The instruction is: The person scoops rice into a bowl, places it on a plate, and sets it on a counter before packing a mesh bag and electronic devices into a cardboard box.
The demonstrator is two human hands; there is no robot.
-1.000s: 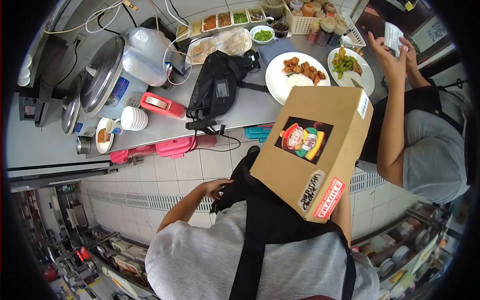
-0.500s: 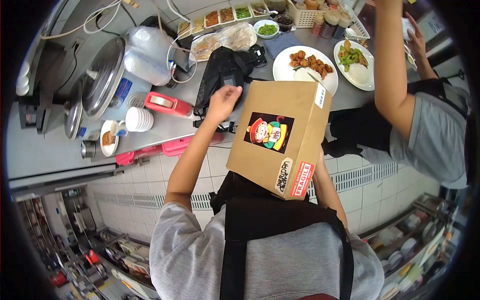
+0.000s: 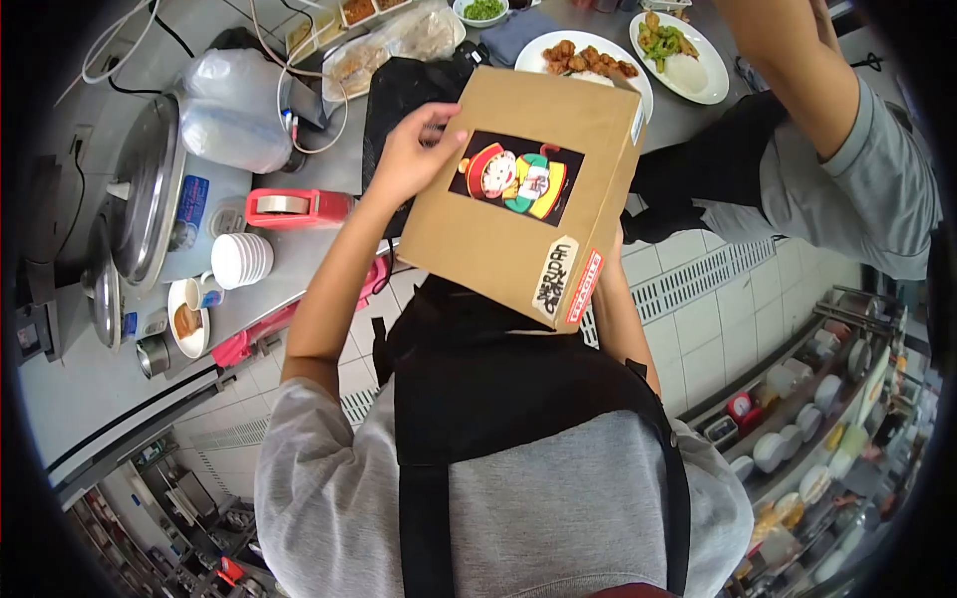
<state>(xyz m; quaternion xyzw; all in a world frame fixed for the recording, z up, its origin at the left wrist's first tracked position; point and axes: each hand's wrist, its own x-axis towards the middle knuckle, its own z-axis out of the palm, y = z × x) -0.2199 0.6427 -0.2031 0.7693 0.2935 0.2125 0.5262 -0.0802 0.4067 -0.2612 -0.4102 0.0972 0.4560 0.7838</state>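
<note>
A brown cardboard box (image 3: 469, 234) is held in front of my black apron, tilted, with a cartoon picture and a red FRAGILE sticker facing up. My right hand (image 3: 615, 257) supports it at its lower right side, the fingers mostly hidden behind it. At the box's left edge, my left hand (image 3: 414, 154) is curved, thumb and fingers apart with nothing seen between them; the thumb overlaps the edge. A black bag (image 3: 399, 95) lies on the metal counter just beyond that hand, partly covered.
Plates of fried pieces (image 3: 573, 60) and greens with rice (image 3: 688, 72) stand behind the box. A red tape dispenser (image 3: 324, 207), stacked white cups (image 3: 242, 261) and large lidded pots (image 3: 150, 189) are on the left. Another person's arm (image 3: 797, 70) reaches in from the right.
The view has shifted, with the counter items moving toward the upper left. The box sits higher in view, and my left hand has come from above the bag to the box's left edge.
</note>
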